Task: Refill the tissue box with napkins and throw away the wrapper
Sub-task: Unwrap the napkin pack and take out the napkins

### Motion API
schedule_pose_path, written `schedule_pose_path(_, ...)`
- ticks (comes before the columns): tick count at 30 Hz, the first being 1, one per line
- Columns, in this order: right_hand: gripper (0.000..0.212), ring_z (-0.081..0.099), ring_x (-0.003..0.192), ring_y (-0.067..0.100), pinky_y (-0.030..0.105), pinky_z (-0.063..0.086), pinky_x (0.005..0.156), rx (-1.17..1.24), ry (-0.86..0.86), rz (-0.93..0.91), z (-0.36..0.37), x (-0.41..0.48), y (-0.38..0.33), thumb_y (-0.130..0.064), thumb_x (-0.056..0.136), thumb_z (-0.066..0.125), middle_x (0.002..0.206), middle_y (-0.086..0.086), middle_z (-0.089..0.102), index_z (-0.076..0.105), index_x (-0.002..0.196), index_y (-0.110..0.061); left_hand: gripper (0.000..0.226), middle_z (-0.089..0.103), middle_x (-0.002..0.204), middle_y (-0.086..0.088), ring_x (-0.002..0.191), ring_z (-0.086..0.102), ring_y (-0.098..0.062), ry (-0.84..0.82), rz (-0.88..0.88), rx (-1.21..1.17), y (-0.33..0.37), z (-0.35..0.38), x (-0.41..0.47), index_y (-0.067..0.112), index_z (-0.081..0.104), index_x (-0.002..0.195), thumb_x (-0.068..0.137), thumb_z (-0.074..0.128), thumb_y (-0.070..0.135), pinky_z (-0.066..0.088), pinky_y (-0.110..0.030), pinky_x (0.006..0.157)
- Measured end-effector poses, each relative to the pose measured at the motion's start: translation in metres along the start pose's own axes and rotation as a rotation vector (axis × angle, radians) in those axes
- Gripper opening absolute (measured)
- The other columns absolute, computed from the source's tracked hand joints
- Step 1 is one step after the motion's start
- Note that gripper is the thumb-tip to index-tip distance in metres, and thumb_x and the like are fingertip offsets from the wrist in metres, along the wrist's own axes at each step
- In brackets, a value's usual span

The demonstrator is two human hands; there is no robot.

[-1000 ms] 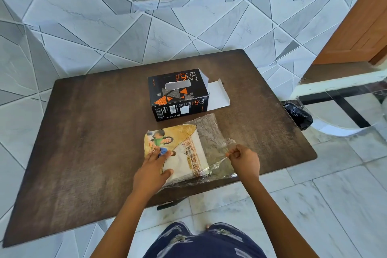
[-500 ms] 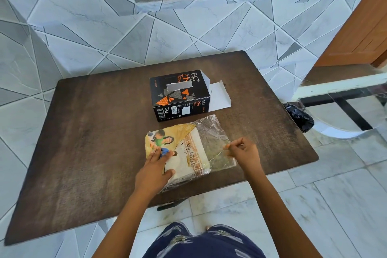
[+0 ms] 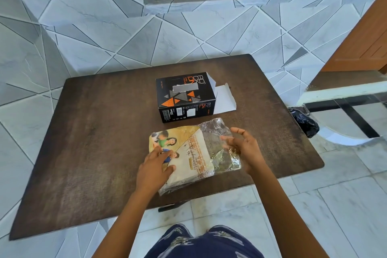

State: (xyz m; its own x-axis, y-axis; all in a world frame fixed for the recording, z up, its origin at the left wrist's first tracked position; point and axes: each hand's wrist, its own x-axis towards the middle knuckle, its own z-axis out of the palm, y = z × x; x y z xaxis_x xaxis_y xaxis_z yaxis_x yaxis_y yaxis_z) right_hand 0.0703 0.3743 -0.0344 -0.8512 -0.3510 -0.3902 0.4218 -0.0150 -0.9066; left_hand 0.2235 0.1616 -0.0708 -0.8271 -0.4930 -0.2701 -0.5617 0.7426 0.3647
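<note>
Napkin pack (image 3: 184, 153) in clear wrapper lying flat near table (image 3: 88, 144) front edge, left hand (image 3: 155, 168) pressed flat on its printed end, right hand (image 3: 244, 148) fingers spread at clear end, tissue box (image 3: 184, 97) just behind, end flap open.

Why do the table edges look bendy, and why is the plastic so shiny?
In the head view, the wide-angle lens bows the table edges and floor lines. Daylight glints off the clear wrapper beside the right hand. That hand's fingertips look a little smeared, while the black box print stays fairly sharp.
</note>
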Motion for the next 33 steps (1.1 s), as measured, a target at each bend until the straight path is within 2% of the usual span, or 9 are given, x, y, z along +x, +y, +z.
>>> schedule_pose_path(5, 0.022, 0.062, 0.039, 0.006, 0.017, 0.052, 0.041, 0.201, 0.050, 0.346, -0.010, 0.017, 0.019, -0.011, 0.097, 0.038, 0.055, 0.005, 0.072, 0.057, 0.093, -0.002, 0.047, 0.027, 0.153, 0.002, 0.137, 0.031, -0.022, 0.013, 0.038, -0.172, -0.005, -0.007, -0.003, 0.029, 0.045, 0.133, 0.088, 0.057, 0.033, 0.034, -0.043, 0.107)
schedule_pose_path(9, 0.017, 0.064, 0.072, 0.013, 0.033, 0.056, 0.076, -0.238, 0.036, 0.389, -0.010, 0.031, 0.039, -0.001, 0.092, 0.048, 0.097, 0.014, 0.070, 0.063, 0.099, -0.002, 0.034, 0.050, 0.138, -0.005, 0.122, 0.049, -0.022, 0.192, -0.023, -0.370, -0.021, -0.012, -0.011, 0.020, 0.059, 0.121, 0.087, 0.060, 0.022, 0.042, -0.039, 0.099)
schedule_pose_path(11, 0.019, 0.058, 0.078, 0.016, 0.038, 0.055, 0.077, -0.310, -0.030, 0.358, -0.001, 0.034, 0.039, 0.000, 0.089, 0.051, 0.110, 0.018, 0.064, 0.067, 0.088, -0.010, 0.035, 0.056, 0.132, -0.008, 0.115, 0.054, -0.023, 0.166, -0.081, -0.430, -0.030, -0.011, -0.015, 0.018, 0.058, 0.122, 0.087, 0.059, 0.022, 0.047, -0.038, 0.093)
schedule_pose_path(13, 0.024, 0.057, 0.087, 0.023, 0.036, 0.056, 0.077, -0.335, -0.132, 0.351, 0.012, 0.034, 0.036, -0.003, 0.092, 0.048, 0.114, 0.021, 0.061, 0.059, 0.113, -0.006, 0.041, 0.057, 0.131, -0.009, 0.113, 0.056, -0.024, 0.096, -0.116, -0.465, -0.033, -0.008, -0.019, 0.019, 0.053, 0.127, 0.088, 0.059, 0.025, 0.049, -0.037, 0.089)
schedule_pose_path(17, 0.068, 0.046, 0.126, 0.033, 0.044, 0.040, 0.104, -0.508, -0.328, 0.369, 0.040, 0.036, 0.029, -0.041, 0.078, 0.065, 0.139, 0.018, 0.047, 0.042, 0.134, -0.010, 0.047, 0.060, 0.127, -0.005, 0.096, 0.057, -0.013, 0.063, -0.083, -0.458, -0.030, -0.003, -0.020, 0.020, 0.046, 0.134, 0.088, 0.059, 0.025, 0.047, -0.015, 0.071)
schedule_pose_path(23, 0.061, 0.053, 0.118, 0.035, 0.052, 0.045, 0.100, -0.665, -0.381, 0.322, 0.058, 0.043, 0.026, -0.040, 0.080, 0.065, 0.131, 0.021, 0.053, 0.049, 0.126, -0.003, 0.050, 0.058, 0.131, -0.007, 0.113, 0.057, -0.022, 0.023, -0.104, -0.467, -0.028, -0.004, -0.018, 0.019, 0.044, 0.135, 0.088, 0.060, 0.021, 0.049, -0.034, 0.090)
schedule_pose_path(28, 0.035, 0.028, 0.138, 0.034, 0.043, 0.025, 0.115, -0.694, -0.493, 0.427, 0.065, 0.049, 0.030, -0.018, 0.097, 0.042, 0.136, 0.017, 0.044, 0.044, 0.129, -0.005, 0.050, 0.057, 0.132, -0.007, 0.113, 0.056, -0.022, 0.011, -0.109, -0.485, -0.031, -0.003, -0.017, 0.020, 0.044, 0.135, 0.088, 0.059, 0.021, 0.050, -0.034, 0.090)
schedule_pose_path(30, 0.034, 0.035, 0.134, 0.036, 0.040, 0.034, 0.107, -0.562, -0.403, 0.421, 0.063, 0.047, 0.033, -0.015, 0.092, 0.052, 0.129, 0.015, 0.050, 0.048, 0.125, -0.006, 0.049, 0.057, 0.131, -0.007, 0.111, 0.056, -0.021, 0.013, -0.114, -0.472, -0.031, -0.003, -0.017, 0.021, 0.044, 0.135, 0.088, 0.059, 0.020, 0.050, -0.032, 0.088)
schedule_pose_path(33, 0.032, 0.062, 0.105, 0.025, 0.027, 0.051, 0.073, -0.400, -0.379, 0.491, 0.061, 0.045, 0.038, -0.014, 0.085, 0.060, 0.109, 0.008, 0.061, 0.053, 0.115, -0.005, 0.049, 0.055, 0.132, -0.007, 0.113, 0.055, -0.021, 0.006, -0.109, -0.487, -0.032, -0.002, -0.016, 0.021, 0.044, 0.135, 0.088, 0.059, 0.018, 0.049, -0.033, 0.090)
